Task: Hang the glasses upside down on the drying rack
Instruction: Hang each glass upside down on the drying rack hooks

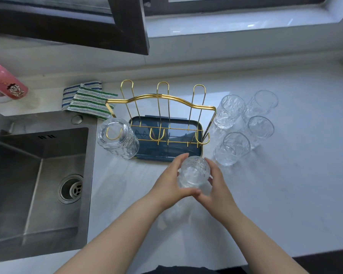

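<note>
Both my left hand [171, 181] and right hand [216, 186] clasp the glass [194, 172] above the desk [285, 175], near the drying rack [160, 117]; I should keep it mouth-down and lower it squarely over a free prong

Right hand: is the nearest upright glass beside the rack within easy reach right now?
Probably not at once. The right hand and left hand are both closed around a glass. The nearest upright glass stands just right of the rack, with nothing between; the hand must be freed first.
</note>
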A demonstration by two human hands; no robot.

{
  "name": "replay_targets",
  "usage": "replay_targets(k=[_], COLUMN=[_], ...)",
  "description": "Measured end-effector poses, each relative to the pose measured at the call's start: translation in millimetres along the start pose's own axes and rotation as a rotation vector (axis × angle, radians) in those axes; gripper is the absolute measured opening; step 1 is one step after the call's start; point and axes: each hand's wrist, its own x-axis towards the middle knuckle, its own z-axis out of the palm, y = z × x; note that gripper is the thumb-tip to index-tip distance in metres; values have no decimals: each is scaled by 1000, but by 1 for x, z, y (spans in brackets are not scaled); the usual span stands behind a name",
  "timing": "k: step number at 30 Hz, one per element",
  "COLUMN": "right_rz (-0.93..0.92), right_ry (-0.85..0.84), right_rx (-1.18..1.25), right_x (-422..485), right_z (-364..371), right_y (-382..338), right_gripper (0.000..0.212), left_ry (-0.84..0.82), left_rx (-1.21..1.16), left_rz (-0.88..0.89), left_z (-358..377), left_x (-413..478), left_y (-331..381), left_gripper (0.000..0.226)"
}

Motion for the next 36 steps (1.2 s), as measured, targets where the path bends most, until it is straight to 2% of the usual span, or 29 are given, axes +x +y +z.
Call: replay_targets(k=[9, 13, 17, 21, 25, 27, 29, 31, 33, 36], right_rz=[16, 9, -78, 12, 94, 66, 40, 24, 1, -98], right_ry=[-2, 1, -7, -95, -413, -456, -437, -375, -277, -153], right_rx=[30, 87, 154, 301, 731, 850, 962, 1029, 1013, 761], right_x=[17, 14, 1, -9, -16, -20, -21, -20, -16, -7], right_z=[7, 4, -4, -21, -26, -21, -16, -14, -14, -18], right_y=[13, 9, -5, -25, -48, -62, -74, -83, -90, -102], right_gripper=[84, 77, 76, 87, 81, 85, 89, 84, 73, 67], left_ry=[87, 101, 124, 169, 145, 89, 70, 95, 188, 381], left_rx=[10, 1, -57, -240, -618, -785, -842, -770, -579, -162], left_rz=[5, 17, 51, 117, 180, 223, 258, 282, 315, 373], left_z=[5, 2, -3, -13, -16, -16, -19, -23, -29, -41], left_x=[6, 1, -18, -45, -65, -70, -73, -75, -77, -77], left_y=[4, 9, 20, 32, 41, 45, 48, 50, 55, 59], left_gripper=[72, 68, 65, 61, 61, 65, 70, 72, 69, 70])
